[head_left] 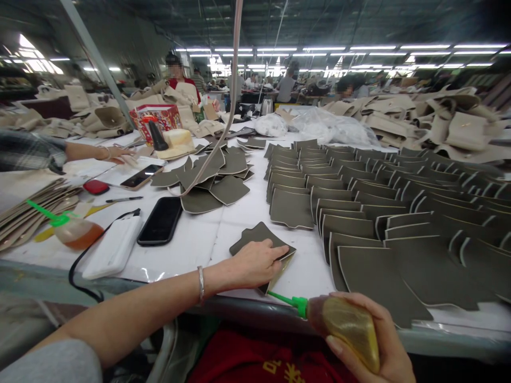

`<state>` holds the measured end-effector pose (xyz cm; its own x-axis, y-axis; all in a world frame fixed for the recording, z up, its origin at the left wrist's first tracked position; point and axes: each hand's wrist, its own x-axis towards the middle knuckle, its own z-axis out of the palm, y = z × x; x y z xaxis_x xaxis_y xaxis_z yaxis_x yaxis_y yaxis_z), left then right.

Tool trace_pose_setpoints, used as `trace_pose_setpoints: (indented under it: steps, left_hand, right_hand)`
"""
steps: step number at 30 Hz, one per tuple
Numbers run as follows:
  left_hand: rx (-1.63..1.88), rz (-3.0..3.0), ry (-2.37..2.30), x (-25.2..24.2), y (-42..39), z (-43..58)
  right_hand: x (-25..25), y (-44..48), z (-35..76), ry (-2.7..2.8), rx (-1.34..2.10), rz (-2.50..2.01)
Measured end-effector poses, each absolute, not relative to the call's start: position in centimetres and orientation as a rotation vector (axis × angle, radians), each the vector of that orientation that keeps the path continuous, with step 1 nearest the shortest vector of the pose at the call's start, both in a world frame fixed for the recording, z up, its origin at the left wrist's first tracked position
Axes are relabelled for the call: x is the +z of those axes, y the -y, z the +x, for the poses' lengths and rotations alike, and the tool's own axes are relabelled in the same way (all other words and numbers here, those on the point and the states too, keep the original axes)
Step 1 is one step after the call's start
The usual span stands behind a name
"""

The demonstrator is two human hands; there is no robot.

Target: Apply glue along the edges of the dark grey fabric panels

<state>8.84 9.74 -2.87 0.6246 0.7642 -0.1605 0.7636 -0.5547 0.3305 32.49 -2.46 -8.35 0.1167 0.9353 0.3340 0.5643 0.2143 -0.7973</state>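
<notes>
While I watch through the head camera, I have the left hand palm down on a dark gray leather piece, its fingers stretched out and slightly parted over the right-hand part of it. That piece lies on the white table close to the front edge, directly under this hand, reaching out beyond the knuckles on the far side, with a paler, shiny strip showing below the fingertips. The left thumb is hidden from me. I have the right hand wrapped around a bottle of yellowish liquid, thumb on the near side, held tilted just past the front edge. Its green nozzle points left, and the tip sits at the near corner of the leather piece, below the left hand; I cannot tell whether it touches. To the right, rows of overlapping gray pieces fill the table, well apart from the left hand. Beyond it, I see a loose pile of similar pieces, and a black phone lies to the left, just beside that pile.
</notes>
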Motion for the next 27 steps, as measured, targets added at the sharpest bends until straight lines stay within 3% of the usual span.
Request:
trace_pose_setpoints:
  steps: [6, 21, 27]
  left_hand:
    - [0.010, 2.483, -1.202, -2.9, -9.8, 8.9]
    - [0.012, 2.471, -1.198, -2.8, -9.7, 8.7]
    - [0.019, 2.478, -1.197, -2.9, -9.6, 8.7]
  right_hand:
    - [-7.6, 2.2, 32.1, 1.459, 0.391, -1.495]
    - [-6.6, 2.8, 30.4, 1.312, 0.682, -1.524]
    - [-8.1, 2.3, 32.3, 1.482, 0.511, -1.468]
